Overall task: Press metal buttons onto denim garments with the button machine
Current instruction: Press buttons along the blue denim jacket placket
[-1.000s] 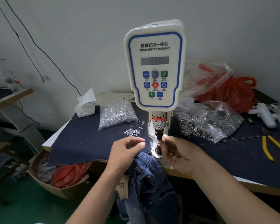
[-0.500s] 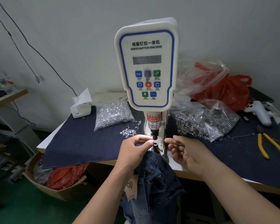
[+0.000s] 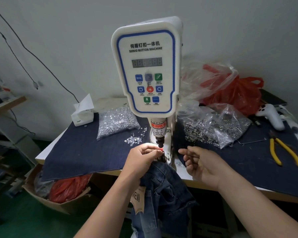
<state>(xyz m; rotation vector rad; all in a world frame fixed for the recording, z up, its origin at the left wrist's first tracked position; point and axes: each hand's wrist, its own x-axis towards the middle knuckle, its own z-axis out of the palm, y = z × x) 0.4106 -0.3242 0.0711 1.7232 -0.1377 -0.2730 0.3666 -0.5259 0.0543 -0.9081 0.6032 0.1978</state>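
The white servo button machine (image 3: 146, 66) stands on the table, its black press head (image 3: 159, 141) above the lower die (image 3: 163, 156). My left hand (image 3: 141, 160) has its fingers curled, the fingertips pinched together right at the die, and a red laser dot falls on them. A blue denim garment (image 3: 167, 191) with a tan label bunches under that hand and hangs off the table edge. What the fingertips pinch is hidden. My right hand (image 3: 205, 165) hovers just right of the die, fingers loosely bent, holding nothing.
A bag of silver tacks (image 3: 117, 122) and loose tacks (image 3: 133, 139) lie left of the machine on dark cloth (image 3: 84, 152). Right of it are a bag of metal buttons (image 3: 213, 129), yellow pliers (image 3: 282, 152), a red bag (image 3: 234, 93) and a white controller (image 3: 270, 115). A cardboard box (image 3: 46, 194) sits below left.
My right hand has left the press head and drawn back to the right, empty. My left hand has moved in with the denim until its fingertips reach the lower die.
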